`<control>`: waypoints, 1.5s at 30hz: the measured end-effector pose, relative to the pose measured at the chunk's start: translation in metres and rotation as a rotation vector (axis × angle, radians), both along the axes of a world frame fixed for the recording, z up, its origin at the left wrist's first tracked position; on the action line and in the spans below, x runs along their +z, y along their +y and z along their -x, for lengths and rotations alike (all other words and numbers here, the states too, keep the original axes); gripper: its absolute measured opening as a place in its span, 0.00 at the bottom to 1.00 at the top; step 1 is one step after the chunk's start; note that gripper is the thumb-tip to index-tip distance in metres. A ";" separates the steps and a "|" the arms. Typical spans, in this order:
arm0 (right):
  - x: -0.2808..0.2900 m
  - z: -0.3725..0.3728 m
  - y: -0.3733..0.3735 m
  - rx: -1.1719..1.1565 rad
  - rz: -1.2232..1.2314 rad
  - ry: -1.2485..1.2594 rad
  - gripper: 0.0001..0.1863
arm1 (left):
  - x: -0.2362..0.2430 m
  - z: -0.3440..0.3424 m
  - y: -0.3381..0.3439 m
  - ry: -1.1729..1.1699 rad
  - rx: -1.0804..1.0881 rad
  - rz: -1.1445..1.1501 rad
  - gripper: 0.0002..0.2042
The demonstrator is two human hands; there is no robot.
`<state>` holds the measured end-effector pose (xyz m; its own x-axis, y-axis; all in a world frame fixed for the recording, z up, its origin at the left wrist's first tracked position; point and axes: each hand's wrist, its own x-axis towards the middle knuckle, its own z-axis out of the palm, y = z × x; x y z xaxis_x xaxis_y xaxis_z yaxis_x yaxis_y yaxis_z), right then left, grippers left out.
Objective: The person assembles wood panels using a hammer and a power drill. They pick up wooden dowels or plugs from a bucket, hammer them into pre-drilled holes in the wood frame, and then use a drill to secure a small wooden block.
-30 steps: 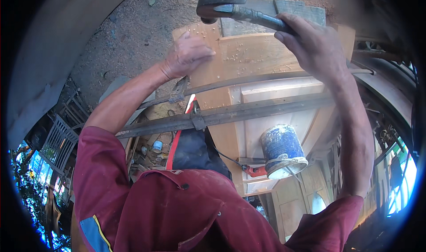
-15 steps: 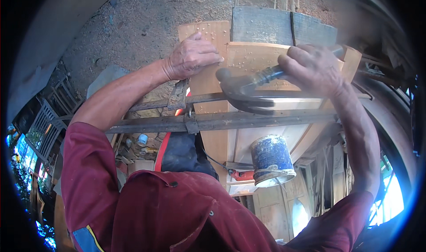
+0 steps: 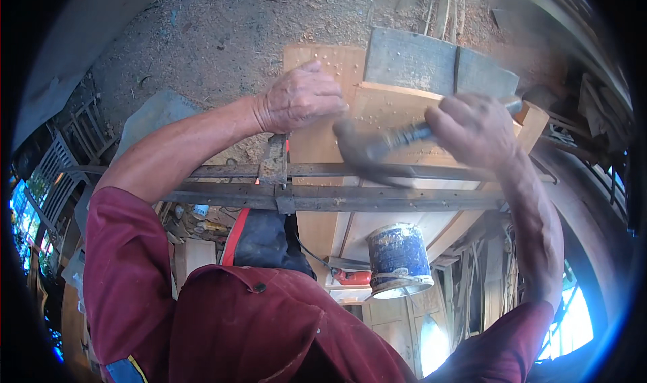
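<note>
A claw hammer [image 3: 377,150] is gripped by its handle in my right hand [image 3: 475,127], and its head is smeared by motion. The hammer head sits just right of my left hand [image 3: 306,100], over the wooden panel. My left hand is closed, fingertips together, above the seam between the vertical light-brown board [image 3: 344,58] and the wooden panel [image 3: 404,110]. What those fingers hold, if anything, is hidden. Small pale wood bits lie scattered on both surfaces. Two long metal clamp bars [image 3: 377,198] run across the work below my hands.
A blue, paint-stained bucket [image 3: 399,256] stands nearer me, beside a red power tool [image 3: 352,277] with a cord. Grey weathered boards [image 3: 411,59] lie beyond the panel. Stacked wood [image 3: 488,275] fills the right side, and a slatted wooden piece [image 3: 54,170] stands at left.
The boards, clamps and grey planks sit slightly lower in the picture. My left hand is a little lower and further right. The hammer head is lower and more blurred, still beside my left hand.
</note>
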<state>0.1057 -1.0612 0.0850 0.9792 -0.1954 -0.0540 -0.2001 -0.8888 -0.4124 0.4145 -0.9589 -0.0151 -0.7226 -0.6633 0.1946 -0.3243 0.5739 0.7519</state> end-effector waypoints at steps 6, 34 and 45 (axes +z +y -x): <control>-0.013 0.001 -0.004 -0.009 -0.003 -0.004 0.09 | 0.001 -0.001 0.001 -0.009 0.005 0.014 0.09; -0.005 -0.019 0.004 -0.058 -0.091 -0.059 0.08 | -0.017 -0.009 -0.022 -0.133 0.517 -0.024 0.16; 0.002 -0.013 0.008 0.022 -0.147 -0.264 0.11 | -0.019 -0.007 -0.021 -0.126 0.533 -0.007 0.15</control>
<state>0.1186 -1.0533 0.0867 0.9672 -0.1824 0.1766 -0.0500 -0.8188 -0.5718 0.4214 -0.9795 -0.0342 -0.3038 -0.9448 0.1224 -0.6569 0.3008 0.6914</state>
